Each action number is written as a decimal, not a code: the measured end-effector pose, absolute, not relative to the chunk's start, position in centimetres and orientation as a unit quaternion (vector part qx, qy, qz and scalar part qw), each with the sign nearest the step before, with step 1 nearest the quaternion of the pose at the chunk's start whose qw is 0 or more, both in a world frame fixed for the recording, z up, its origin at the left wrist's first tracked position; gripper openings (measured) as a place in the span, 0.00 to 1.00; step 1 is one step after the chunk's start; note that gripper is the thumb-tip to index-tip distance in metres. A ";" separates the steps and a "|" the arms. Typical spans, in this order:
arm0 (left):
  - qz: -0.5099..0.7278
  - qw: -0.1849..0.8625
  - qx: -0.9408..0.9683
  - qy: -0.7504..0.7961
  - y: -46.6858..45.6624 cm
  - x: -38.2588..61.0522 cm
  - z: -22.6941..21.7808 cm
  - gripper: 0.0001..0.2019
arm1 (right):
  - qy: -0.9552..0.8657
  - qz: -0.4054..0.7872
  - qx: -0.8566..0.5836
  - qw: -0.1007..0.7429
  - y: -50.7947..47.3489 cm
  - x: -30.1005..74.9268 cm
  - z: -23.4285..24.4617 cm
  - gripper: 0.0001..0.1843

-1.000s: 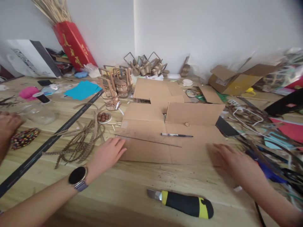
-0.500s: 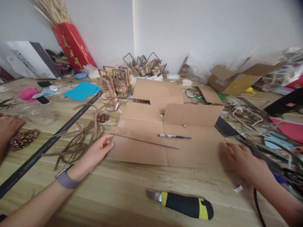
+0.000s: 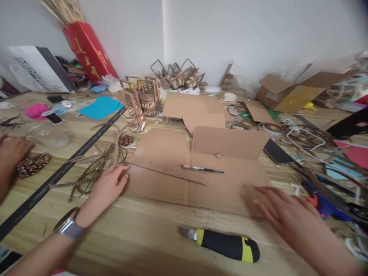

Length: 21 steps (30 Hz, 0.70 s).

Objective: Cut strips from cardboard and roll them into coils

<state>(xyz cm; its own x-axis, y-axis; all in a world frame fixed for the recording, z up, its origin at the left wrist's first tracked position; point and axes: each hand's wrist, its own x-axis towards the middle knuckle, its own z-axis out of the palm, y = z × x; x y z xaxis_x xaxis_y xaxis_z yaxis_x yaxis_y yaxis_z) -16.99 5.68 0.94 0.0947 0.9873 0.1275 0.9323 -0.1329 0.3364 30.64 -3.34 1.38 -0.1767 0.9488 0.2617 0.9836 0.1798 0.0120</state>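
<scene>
A flattened cardboard sheet (image 3: 172, 184) lies on the wooden table in front of me, with one flap (image 3: 230, 142) folded up at its back. A black pen (image 3: 202, 168) rests on it. My left hand (image 3: 106, 188), with a watch on the wrist, touches the sheet's left edge with its fingers loosely curled. My right hand (image 3: 284, 214) lies flat with fingers stretched out over the sheet's near right corner. A black and yellow utility knife (image 3: 224, 247) lies on the table just in front of the sheet, between my arms.
Another person's hand (image 3: 11, 153) is at the far left beside a beaded item (image 3: 30, 165). A long black ruler (image 3: 60, 172), cardboard strips (image 3: 94, 168), small woven baskets (image 3: 143, 101), a cardboard box (image 3: 290, 94) and tangled wires (image 3: 310, 142) crowd the table.
The cardboard sheet has shifted left and turned slightly. My left hand moved left along with its edge, and my right hand came inward over the near right corner.
</scene>
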 end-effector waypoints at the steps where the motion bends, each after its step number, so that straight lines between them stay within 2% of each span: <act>1: 0.167 0.053 0.751 0.636 5.5 -16.5 0.8 0.18 | -0.799 -0.074 -0.586 0.109 -4.0 29.0 1.7 0.19; 5: 0.171 0.002 0.815 0.554 4.9 -13.2 0.7 0.16 | -0.890 0.016 -0.442 0.106 -6.5 22.6 1.5 0.22; 9: 0.157 0.028 0.866 0.474 4.6 -8.8 0.9 0.14 | -0.903 -0.075 -0.410 0.100 -7.5 19.9 -0.3 0.15; 11: 0.148 0.049 0.883 0.443 4.8 -6.8 1.1 0.13 | -0.909 -0.099 -0.392 0.100 -7.5 20.3 -0.7 0.16; 13: 0.147 0.060 0.893 0.420 5.2 -5.0 1.1 0.12 | -0.904 -0.074 -0.400 0.134 -7.3 21.2 -0.6 0.18; 15: 0.148 0.064 0.901 0.403 5.7 -3.4 1.1 0.12 | -0.868 0.033 -0.461 0.182 -7.1 22.2 0.1 0.18; 18: 0.145 0.060 0.913 0.377 6.9 -1.0 0.9 0.12 | -0.711 0.331 -0.584 0.211 -6.9 23.0 1.6 0.19; 21: 0.142 0.056 0.922 0.355 8.1 1.0 0.4 0.12 | -0.469 0.600 -0.597 0.253 -6.8 22.9 3.1 0.17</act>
<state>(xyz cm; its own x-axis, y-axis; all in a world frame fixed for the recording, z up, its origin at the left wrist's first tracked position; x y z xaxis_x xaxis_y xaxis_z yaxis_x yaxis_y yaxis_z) 1.05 8.13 0.42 0.7073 0.6710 0.2224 0.6388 -0.7415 0.2052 22.91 -6.83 3.05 -0.1594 0.8638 -0.4780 0.2556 -0.4316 -0.8651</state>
